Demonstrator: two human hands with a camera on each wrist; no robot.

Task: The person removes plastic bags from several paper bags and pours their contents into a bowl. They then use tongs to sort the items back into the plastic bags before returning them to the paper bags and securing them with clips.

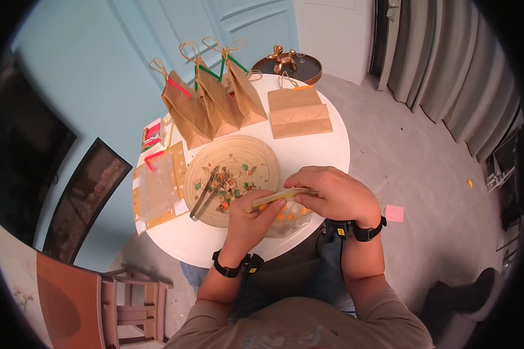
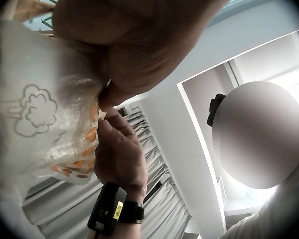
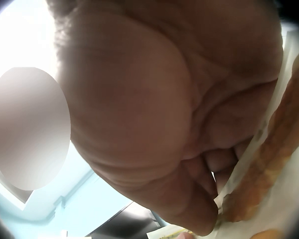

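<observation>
A translucent pouch [image 1: 289, 225] with orange pieces inside and a line-drawn tree on its face is held by both hands over the table's near edge. My left hand [image 1: 250, 220] pinches the left part of its top edge between thumb and fingers. At the other end of that edge, my right hand [image 1: 344, 196] grips it, thumb underneath and fingers over the top. The left wrist view shows the printed tree on the pouch [image 2: 37, 109] and orange pieces along one side. Close to the right palm [image 3: 124, 94], the pouch [image 3: 261, 194] fills the right wrist view's edge.
A round woven tray [image 1: 262, 157] bears dried, colourful bits and metal tongs [image 1: 206, 195]. Behind it stand several brown paper bags [image 1: 186, 110], with another bag [image 1: 300, 110] lying flat. Clear bags [image 1: 160, 186] lie at the white table's left. A pink note [image 1: 395, 213] lies on the floor.
</observation>
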